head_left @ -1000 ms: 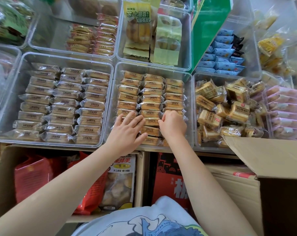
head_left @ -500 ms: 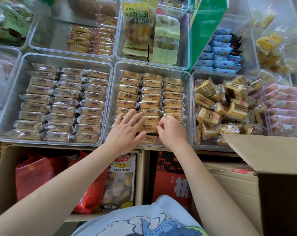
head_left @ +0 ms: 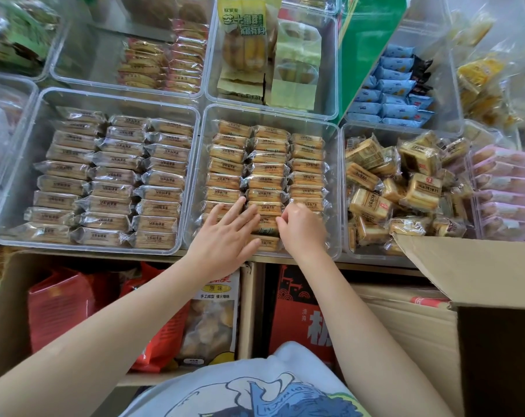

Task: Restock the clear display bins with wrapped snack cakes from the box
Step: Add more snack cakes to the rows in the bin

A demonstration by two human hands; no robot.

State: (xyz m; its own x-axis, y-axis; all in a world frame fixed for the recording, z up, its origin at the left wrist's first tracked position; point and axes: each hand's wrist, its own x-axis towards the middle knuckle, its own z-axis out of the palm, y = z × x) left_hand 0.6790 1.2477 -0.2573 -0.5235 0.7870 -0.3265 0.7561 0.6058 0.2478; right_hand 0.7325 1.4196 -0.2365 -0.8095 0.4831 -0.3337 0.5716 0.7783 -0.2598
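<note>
The middle clear bin (head_left: pixel 335 188) holds three neat columns of wrapped snack cakes (head_left: pixel 267 168). My left hand (head_left: pixel 225 236) lies flat with straight fingers on the front cakes of the left and middle columns. My right hand (head_left: pixel 302 228) is curled at the front of the right column, its fingertips pinching a wrapped cake (head_left: pixel 308 204) there. The front cakes are partly hidden under both hands. The open cardboard box (head_left: pixel 471 272) stands at the lower right, its inside out of view.
A full clear bin of cakes (head_left: pixel 111 176) sits to the left, a bin of loosely piled cakes (head_left: pixel 399 188) to the right. More bins stand behind. Below the shelf edge are red bags (head_left: pixel 62 305) and cartons (head_left: pixel 300 311).
Both hands stay at the front of the middle bin. The right hand has shifted slightly right onto the right column; the left hand's fingers have slid a little further forward over the cakes.
</note>
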